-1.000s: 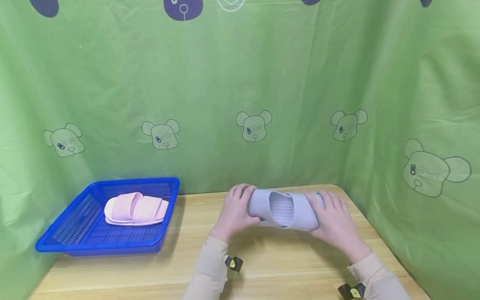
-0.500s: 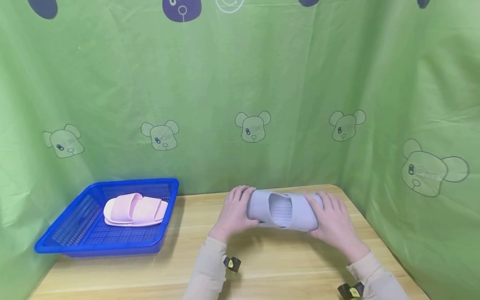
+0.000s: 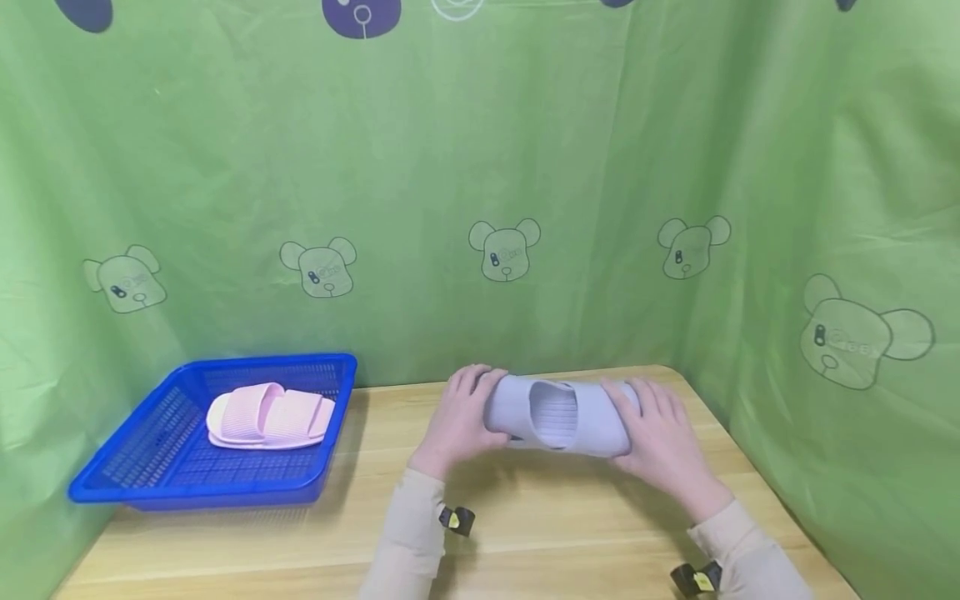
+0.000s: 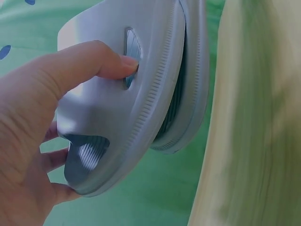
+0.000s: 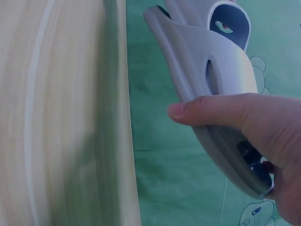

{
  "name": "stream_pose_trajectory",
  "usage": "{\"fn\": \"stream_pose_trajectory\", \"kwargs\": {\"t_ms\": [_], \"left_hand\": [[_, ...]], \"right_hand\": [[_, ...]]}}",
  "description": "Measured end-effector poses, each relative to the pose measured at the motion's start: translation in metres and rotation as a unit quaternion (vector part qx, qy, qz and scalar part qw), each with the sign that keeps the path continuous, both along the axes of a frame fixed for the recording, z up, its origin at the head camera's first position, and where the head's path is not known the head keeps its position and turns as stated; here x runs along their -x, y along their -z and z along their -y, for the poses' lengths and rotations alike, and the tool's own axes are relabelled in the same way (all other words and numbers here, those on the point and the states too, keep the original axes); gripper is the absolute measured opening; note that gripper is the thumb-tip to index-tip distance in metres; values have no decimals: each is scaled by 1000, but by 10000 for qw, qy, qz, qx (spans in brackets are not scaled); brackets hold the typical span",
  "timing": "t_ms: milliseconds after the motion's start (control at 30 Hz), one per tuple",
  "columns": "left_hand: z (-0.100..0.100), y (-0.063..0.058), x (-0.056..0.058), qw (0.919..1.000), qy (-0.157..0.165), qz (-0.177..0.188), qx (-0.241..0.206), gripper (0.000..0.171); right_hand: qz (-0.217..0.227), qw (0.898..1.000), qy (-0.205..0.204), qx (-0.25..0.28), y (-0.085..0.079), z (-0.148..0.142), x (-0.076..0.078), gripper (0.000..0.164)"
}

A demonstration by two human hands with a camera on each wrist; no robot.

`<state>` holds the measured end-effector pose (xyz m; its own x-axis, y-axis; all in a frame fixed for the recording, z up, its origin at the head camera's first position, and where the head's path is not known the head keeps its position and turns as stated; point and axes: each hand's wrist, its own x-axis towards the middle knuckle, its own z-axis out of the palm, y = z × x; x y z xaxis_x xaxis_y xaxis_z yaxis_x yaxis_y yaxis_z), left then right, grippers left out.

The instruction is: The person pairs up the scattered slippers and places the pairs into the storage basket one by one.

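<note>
A pair of grey slippers (image 3: 600, 421) is held above the wooden table (image 3: 570, 533), lying across between both hands. My left hand (image 3: 457, 425) grips the left end; in the left wrist view the thumb (image 4: 108, 63) lies on the upper beside a slot, and the other fingers wrap behind. At the other end my right hand (image 3: 663, 437) holds on, its thumb (image 5: 207, 109) across the side of a slipper (image 5: 230, 56) in the right wrist view. Two soles sit close together with a narrow gap in the left wrist view. The far fingers are partly hidden.
To the left stands a blue plastic basket (image 3: 225, 492) with pink slippers (image 3: 292, 417) inside. A green curtain (image 3: 585, 167) with bear prints surrounds the table at the back and sides. Black wrist devices (image 3: 457, 520) hang at both cuffs.
Both hands and the grey slippers have shifted slightly left, still held the same way. The basket and the pink slippers stay in place.
</note>
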<state>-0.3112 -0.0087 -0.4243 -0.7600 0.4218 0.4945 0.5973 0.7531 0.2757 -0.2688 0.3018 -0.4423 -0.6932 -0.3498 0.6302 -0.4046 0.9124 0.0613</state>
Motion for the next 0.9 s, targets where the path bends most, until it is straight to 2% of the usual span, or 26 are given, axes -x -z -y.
{"fn": "stream_pose_trajectory", "kwargs": {"t_ms": [200, 433, 600, 900], "left_hand": [[10, -3, 3, 9997, -61, -37, -227, 91], [21, -3, 4, 9990, -74, -120, -426, 90], [30, -5, 5, 9984, -238, -242, -450, 91], [47, -9, 7, 9973, -482, -222, -512, 90]], "right_hand": [[117, 9997, -223, -24, -2, 4, 0, 115], [228, 9982, -556, 1, 0, 8, -1, 100], [263, 9976, -638, -36, -1, 12, -4, 92], [317, 9958, -854, -66, -4, 21, -8, 85]]}}
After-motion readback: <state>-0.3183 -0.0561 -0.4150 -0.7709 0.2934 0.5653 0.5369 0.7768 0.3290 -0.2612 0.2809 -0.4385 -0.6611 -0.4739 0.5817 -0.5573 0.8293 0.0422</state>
